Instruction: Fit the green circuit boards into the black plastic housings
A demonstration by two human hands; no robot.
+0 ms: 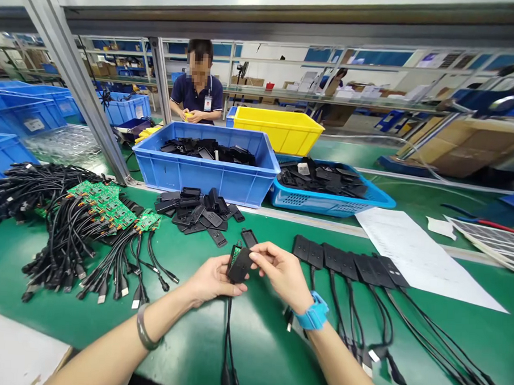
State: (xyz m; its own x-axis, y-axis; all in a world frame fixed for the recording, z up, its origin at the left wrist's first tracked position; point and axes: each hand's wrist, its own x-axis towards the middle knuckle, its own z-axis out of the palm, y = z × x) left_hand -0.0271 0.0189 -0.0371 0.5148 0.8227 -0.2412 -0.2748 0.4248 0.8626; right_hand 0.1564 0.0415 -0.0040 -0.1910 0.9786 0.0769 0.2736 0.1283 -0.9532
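Note:
Near the middle of the green bench, my left hand (216, 278) grips a black plastic case (232, 259) from below. A green circuit board (236, 253) shows at its upper left edge, and black cables hang down from it. My right hand (281, 270) pinches a flat black cover (242, 265) that lies tilted over the case and board. Whether the cover is seated on the case cannot be made out. Just behind stands a loose black case half (249, 237). Off to the left lie green circuit boards (98, 202) with black cables.
Loose black case parts (196, 210) lie in a heap before a blue bin (206, 176). A blue basket (328, 204) and yellow bin (280, 131) stand behind. Cased units (347, 262) with cables line the right, beside white paper (424, 256). A co-worker (197, 90) is across the bench.

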